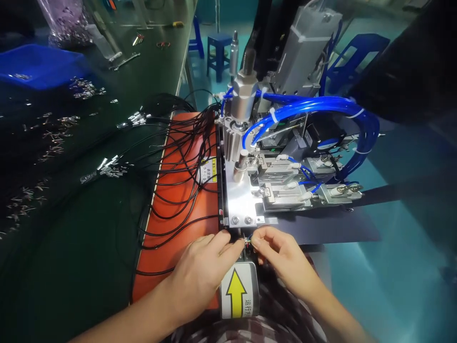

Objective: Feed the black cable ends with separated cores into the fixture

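Note:
At the near end of a metal machine [243,202], my two hands almost meet over a small part with thin coloured wires [247,240]. My right hand [283,252] pinches those wires between thumb and forefinger. Close on the other side, my left hand [207,259] has its fingers closed at the machine's edge; what they hold is hidden. Just below lies a label with a yellow arrow [235,293]. Black cables [178,190] loop across an orange board [193,224] left of the machine, and one passes toward my left wrist.
Blue air hoses [314,105] arch over the machine's cylinders. On the dark green table [107,257] lie cable bundles with shiny metal ends [110,166], scattered small metal pieces [53,138] and a blue tray [43,64]. Blue stools [218,50] stand on the floor beyond.

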`<state>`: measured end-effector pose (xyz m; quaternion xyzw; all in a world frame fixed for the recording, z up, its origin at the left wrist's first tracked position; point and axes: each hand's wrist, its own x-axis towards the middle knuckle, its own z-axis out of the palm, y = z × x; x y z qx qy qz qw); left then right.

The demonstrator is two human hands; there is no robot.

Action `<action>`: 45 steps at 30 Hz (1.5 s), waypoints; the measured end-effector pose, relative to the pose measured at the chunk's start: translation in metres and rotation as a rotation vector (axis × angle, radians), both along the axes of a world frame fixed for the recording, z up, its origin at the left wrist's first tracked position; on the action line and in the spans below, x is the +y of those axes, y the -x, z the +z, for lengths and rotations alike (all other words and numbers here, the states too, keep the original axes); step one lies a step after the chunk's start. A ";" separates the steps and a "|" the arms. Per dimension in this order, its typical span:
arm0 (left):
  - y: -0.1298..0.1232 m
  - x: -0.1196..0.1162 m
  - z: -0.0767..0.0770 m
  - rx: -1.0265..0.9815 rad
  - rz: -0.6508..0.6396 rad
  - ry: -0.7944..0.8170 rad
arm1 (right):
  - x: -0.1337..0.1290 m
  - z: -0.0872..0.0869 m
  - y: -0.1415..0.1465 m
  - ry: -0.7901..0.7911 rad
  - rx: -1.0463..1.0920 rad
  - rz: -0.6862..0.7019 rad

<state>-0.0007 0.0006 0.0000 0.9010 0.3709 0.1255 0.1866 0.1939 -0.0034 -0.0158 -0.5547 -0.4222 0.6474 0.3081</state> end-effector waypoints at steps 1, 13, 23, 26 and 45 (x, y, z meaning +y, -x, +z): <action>0.000 0.000 -0.001 0.005 -0.004 -0.021 | 0.000 -0.001 0.000 0.002 -0.007 -0.002; -0.003 0.003 -0.001 0.004 -0.018 -0.131 | -0.007 -0.007 0.002 -0.103 -0.047 -0.043; -0.005 0.004 0.000 0.000 -0.024 -0.133 | -0.012 -0.012 0.003 -0.180 -0.092 -0.031; -0.004 0.003 -0.001 0.002 -0.027 -0.119 | -0.013 -0.013 0.003 -0.239 -0.165 -0.012; -0.004 0.003 0.001 0.019 -0.030 -0.133 | -0.018 -0.013 0.010 -0.279 -0.222 -0.049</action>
